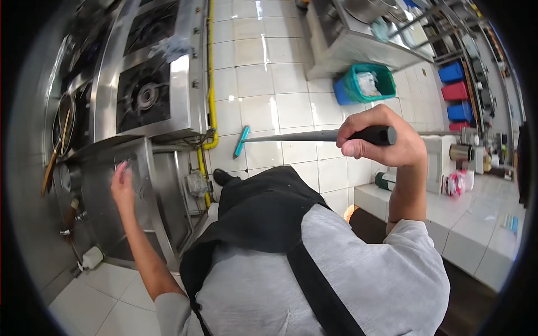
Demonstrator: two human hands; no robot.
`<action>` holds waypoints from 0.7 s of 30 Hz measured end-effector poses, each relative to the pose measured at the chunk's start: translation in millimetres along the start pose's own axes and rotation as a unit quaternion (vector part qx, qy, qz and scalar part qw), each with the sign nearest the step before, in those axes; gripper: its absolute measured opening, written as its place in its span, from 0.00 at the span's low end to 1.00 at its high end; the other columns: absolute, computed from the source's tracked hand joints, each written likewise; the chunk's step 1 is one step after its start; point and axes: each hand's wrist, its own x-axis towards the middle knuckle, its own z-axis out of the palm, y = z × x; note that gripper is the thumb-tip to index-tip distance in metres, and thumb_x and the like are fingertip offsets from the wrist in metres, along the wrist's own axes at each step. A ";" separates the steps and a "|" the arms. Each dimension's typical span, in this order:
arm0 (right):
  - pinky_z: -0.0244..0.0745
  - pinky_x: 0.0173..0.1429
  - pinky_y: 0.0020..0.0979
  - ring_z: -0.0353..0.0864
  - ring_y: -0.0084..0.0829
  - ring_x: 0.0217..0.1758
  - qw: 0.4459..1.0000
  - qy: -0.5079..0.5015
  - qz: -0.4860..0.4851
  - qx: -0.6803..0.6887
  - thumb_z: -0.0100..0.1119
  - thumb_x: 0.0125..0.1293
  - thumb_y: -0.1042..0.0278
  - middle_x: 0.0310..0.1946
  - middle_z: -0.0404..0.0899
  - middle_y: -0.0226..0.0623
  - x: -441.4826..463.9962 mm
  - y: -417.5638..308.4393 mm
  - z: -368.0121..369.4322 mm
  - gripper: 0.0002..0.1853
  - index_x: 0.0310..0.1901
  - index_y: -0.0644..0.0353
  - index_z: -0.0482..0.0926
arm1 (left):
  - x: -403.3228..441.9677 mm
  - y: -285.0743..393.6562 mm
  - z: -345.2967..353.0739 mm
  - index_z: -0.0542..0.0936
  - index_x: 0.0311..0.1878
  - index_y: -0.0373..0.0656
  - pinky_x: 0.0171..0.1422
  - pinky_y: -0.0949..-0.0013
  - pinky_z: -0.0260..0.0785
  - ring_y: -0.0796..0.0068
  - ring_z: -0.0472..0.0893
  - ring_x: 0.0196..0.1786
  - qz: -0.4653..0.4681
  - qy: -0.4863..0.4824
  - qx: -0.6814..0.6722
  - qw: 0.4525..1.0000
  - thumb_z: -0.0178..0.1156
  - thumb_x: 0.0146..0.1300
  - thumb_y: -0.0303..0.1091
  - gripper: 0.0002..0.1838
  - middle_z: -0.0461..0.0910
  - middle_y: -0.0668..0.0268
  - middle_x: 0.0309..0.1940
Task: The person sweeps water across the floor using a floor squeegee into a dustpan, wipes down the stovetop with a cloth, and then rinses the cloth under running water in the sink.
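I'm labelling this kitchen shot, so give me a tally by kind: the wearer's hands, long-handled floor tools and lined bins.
Hands: 2 (left hand, and right hand on the grip)
Long-handled floor tool: 1
Lined bin: 1
Total: 4

Shirt (258,294): light grey, the cloth is plain with small creases
Sleeves (412,236): short, same grey
Apron (260,221): black, plain
Apron strap (320,285): black, wide and flat, over the shirt
Apron tie (195,309): black, knotted at left side
Shoe (223,177): black, rounded toe
Left hand (123,185), right hand (386,134): bare
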 end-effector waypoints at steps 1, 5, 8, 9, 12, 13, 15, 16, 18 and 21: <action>0.77 0.39 0.29 0.84 0.26 0.32 0.999 0.015 -0.031 0.009 0.75 0.65 0.59 0.29 0.86 0.37 -17.6 10.0 -9.0 0.15 0.37 0.65 0.87 | -0.7 46.3 33.0 0.83 0.64 0.45 0.76 0.59 0.65 0.57 0.74 0.73 0.034 -0.036 -0.061 0.997 0.66 0.71 0.35 0.19 0.74 0.53 0.71; 0.77 0.38 0.30 0.84 0.29 0.31 0.994 0.005 -0.110 0.026 0.75 0.65 0.62 0.29 0.86 0.40 -81.6 35.5 -49.1 0.14 0.35 0.68 0.86 | -25.7 185.1 172.9 0.84 0.61 0.47 0.74 0.60 0.67 0.56 0.73 0.73 0.143 -0.175 -0.016 0.974 0.70 0.67 0.40 0.21 0.75 0.52 0.70; 0.77 0.37 0.30 0.84 0.31 0.30 0.991 0.019 -0.134 0.013 0.76 0.64 0.63 0.28 0.86 0.40 -115.4 44.4 -67.3 0.13 0.35 0.66 0.86 | -60.9 258.5 276.5 0.82 0.63 0.46 0.75 0.58 0.68 0.53 0.76 0.69 0.187 -0.303 -0.018 0.934 0.71 0.64 0.38 0.25 0.73 0.49 0.71; 0.75 0.34 0.31 0.83 0.34 0.26 0.991 0.024 -0.132 0.005 0.76 0.63 0.61 0.25 0.85 0.39 -122.2 44.8 -71.5 0.13 0.35 0.64 0.87 | -75.9 293.8 299.1 0.81 0.65 0.47 0.71 0.59 0.73 0.56 0.78 0.67 0.147 -0.381 -0.068 0.910 0.73 0.63 0.38 0.27 0.71 0.51 0.73; 0.71 0.31 0.33 0.82 0.37 0.24 0.994 0.000 -0.102 -0.045 0.77 0.62 0.57 0.23 0.83 0.39 -132.3 36.3 -89.6 0.15 0.34 0.62 0.87 | -121.6 363.1 358.3 0.72 0.73 0.48 0.62 0.60 0.79 0.57 0.78 0.64 0.175 -0.510 -0.139 0.830 0.76 0.58 0.36 0.40 0.66 0.54 0.74; 0.68 0.29 0.34 0.80 0.39 0.22 0.995 0.012 -0.095 -0.038 0.77 0.61 0.54 0.21 0.82 0.39 -132.0 33.8 -92.7 0.16 0.31 0.61 0.86 | -135.8 371.9 381.4 0.66 0.77 0.46 0.55 0.64 0.82 0.64 0.81 0.56 0.248 -0.518 -0.169 0.801 0.78 0.57 0.38 0.45 0.63 0.57 0.76; 0.68 0.28 0.34 0.80 0.39 0.22 0.995 0.023 -0.077 -0.052 0.77 0.60 0.55 0.20 0.81 0.39 -124.4 24.3 -98.0 0.16 0.29 0.61 0.86 | -159.6 399.9 405.5 0.65 0.78 0.44 0.53 0.65 0.82 0.64 0.83 0.54 0.227 -0.602 -0.232 0.730 0.79 0.57 0.39 0.48 0.63 0.55 0.76; 0.68 0.28 0.35 0.80 0.38 0.22 0.996 0.027 -0.067 -0.057 0.77 0.60 0.56 0.20 0.81 0.39 -119.7 18.7 -98.9 0.16 0.28 0.61 0.86 | -172.3 398.5 427.0 0.70 0.73 0.42 0.51 0.67 0.82 0.68 0.83 0.53 0.320 -0.551 -0.214 0.740 0.78 0.59 0.39 0.41 0.74 0.55 0.67; 0.69 0.29 0.36 0.80 0.42 0.22 0.991 0.050 -0.063 -0.103 0.78 0.59 0.54 0.20 0.81 0.40 -102.5 8.7 -91.3 0.16 0.28 0.60 0.86 | -182.9 409.6 444.1 0.81 0.37 0.39 0.44 0.58 0.78 0.61 0.87 0.43 0.109 -0.613 -0.175 0.762 0.75 0.59 0.49 0.21 0.86 0.56 0.35; 0.70 0.29 0.40 0.80 0.47 0.24 0.992 0.013 -0.027 -0.124 0.78 0.58 0.54 0.20 0.82 0.41 -55.4 24.7 -65.2 0.15 0.28 0.57 0.86 | -188.4 362.1 492.4 0.78 0.29 0.40 0.40 0.54 0.74 0.56 0.85 0.36 0.147 -0.524 -0.271 0.794 0.72 0.59 0.43 0.18 0.83 0.57 0.28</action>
